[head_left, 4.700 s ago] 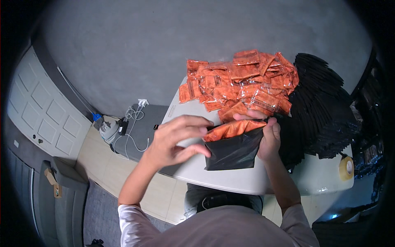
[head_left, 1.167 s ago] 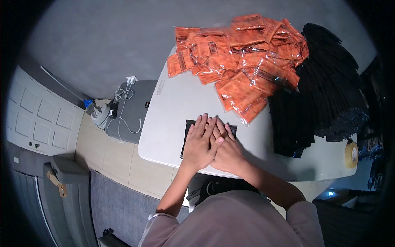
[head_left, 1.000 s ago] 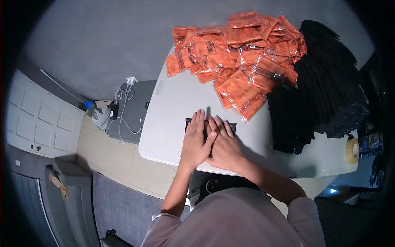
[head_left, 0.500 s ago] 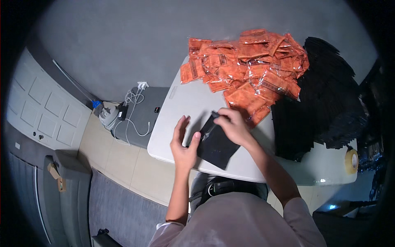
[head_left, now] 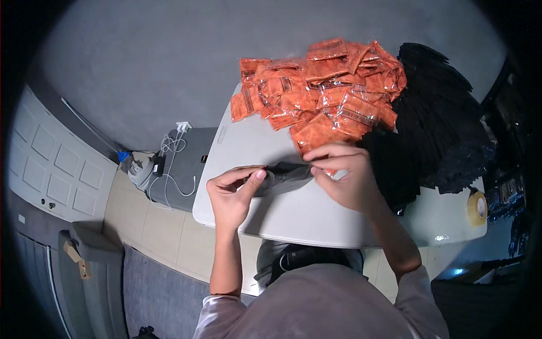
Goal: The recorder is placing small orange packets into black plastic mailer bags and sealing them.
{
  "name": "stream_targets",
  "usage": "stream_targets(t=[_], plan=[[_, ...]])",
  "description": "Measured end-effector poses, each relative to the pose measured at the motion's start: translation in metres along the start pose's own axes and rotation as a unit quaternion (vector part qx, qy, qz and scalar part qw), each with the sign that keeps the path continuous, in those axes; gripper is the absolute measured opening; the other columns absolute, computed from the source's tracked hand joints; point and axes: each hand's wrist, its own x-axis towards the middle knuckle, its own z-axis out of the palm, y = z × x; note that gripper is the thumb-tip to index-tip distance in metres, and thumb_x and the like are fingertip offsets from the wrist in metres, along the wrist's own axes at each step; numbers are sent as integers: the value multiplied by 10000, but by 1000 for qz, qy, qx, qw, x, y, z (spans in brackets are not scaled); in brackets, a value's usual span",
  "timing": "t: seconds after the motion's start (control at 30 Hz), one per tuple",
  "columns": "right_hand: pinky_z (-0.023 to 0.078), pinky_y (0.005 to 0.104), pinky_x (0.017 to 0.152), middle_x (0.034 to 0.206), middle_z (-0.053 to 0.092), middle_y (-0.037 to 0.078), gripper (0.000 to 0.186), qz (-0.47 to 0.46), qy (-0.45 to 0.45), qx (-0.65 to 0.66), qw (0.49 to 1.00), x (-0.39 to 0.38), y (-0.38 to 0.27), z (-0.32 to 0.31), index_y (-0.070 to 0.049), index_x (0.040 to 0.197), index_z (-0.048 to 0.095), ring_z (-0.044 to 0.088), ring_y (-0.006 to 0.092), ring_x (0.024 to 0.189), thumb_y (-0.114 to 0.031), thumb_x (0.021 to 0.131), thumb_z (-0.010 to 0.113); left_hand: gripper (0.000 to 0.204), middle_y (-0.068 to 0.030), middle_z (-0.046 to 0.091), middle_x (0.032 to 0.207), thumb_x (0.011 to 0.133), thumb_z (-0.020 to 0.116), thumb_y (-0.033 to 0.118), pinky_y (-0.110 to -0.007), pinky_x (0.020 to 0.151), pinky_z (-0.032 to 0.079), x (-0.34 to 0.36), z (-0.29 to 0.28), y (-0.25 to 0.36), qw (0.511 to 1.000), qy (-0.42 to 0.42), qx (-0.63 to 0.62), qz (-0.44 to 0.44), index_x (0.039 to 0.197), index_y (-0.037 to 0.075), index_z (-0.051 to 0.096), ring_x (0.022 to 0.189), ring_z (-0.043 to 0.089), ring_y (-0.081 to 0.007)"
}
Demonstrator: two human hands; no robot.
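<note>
Between my two hands, above the near part of the white table (head_left: 226,169), a thin black bag (head_left: 281,182) is stretched sideways. Its upper edge gapes a little and looks like an opening. My left hand (head_left: 232,195) pinches the bag's left corner between thumb and fingers. The right corner is gripped by the thumb and fingertips of my right hand (head_left: 345,172). Just beyond lies a heap of orange packets in clear plastic (head_left: 327,90), and my right hand is close to its near edge. I cannot see whether anything is inside the bag.
A large fanned stack of flat black pieces (head_left: 440,118) covers the table's right side. A roll of tape (head_left: 477,208) is at the right edge. Left of the table stands a grey surface (head_left: 195,152) with white cables (head_left: 169,148). A grey sofa (head_left: 96,271) is further left.
The black bag hung flat and tilted; now it is raised, pulled level between both hands and its edge spread. My left hand has taken its left corner. The view has shifted slightly.
</note>
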Motion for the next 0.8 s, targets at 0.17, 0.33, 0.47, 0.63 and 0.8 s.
stream_targets(t=[0.17,0.33,0.47,0.63,0.8], plan=[[496,229,627,956,804,76,93,2,21,73,997,4,1,-1,1,929,788,701,89,728,14,839,771,133,-9,735,751,887,875,66,-204,572,382,2,-5,-5,999,24,-26,-33,970,-29,830,639,539,-32],[427,210,589,796,730,9,39,140,-34,177,974,8,7,-3,32,911,768,591,13,667,-1,907,749,149,14,713,722,880,887,88,-206,570,382,0,-17,-2,999,15,-3,-52,959,-26,832,625,520,-23],[431,242,575,721,667,1,96,199,-110,219,949,17,49,29,31,848,722,583,31,661,-15,930,741,172,43,682,695,877,891,101,-204,568,374,16,-13,-10,994,36,70,-79,968,-32,832,610,491,-16],[593,320,764,969,800,143,117,92,6,112,989,41,48,49,21,1034,786,760,204,869,-35,940,745,172,-135,823,959,865,872,75,-333,896,607,17,-30,-27,986,82,130,61,1003,-21,835,1007,784,-225],[586,455,928,1012,793,168,155,-28,-52,-1,998,-8,67,30,4,1029,799,755,359,1009,-1,897,718,221,-99,813,1102,805,901,127,-444,1024,599,-32,-51,-55,940,-175,251,154,992,25,843,1256,702,-290]])
